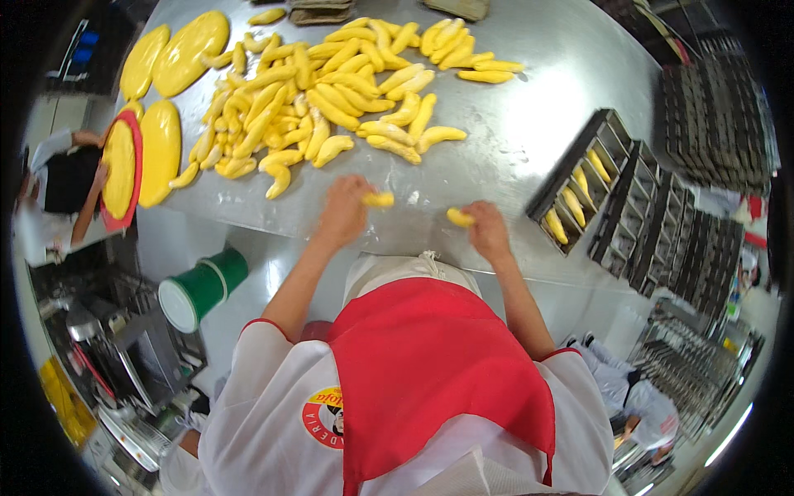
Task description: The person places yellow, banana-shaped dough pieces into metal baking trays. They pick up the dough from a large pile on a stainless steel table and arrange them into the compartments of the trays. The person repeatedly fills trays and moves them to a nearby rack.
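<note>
My left hand (345,207) is closed on a short piece of yellow dough (379,200) that sticks out past the fingers. A second dough piece (459,217) pokes out of my right hand (490,230), whose fingers are slightly blurred. The two pieces are apart, a little above the near edge of the steel table (405,227). Beyond my hands lies a big heap of finger-shaped yellow dough rolls (331,91), some dusted white. To the right of my right hand, a dark sectioned baking pan (542,202) holds several dough rolls in its compartments.
Large flat yellow dough slabs (161,153) lie at the table's left end. There a person (62,182) handles another slab on a red board (124,217). Below the table's left edge is a green bucket (222,277). More pans (633,207) and pan stacks (707,107) crowd the right.
</note>
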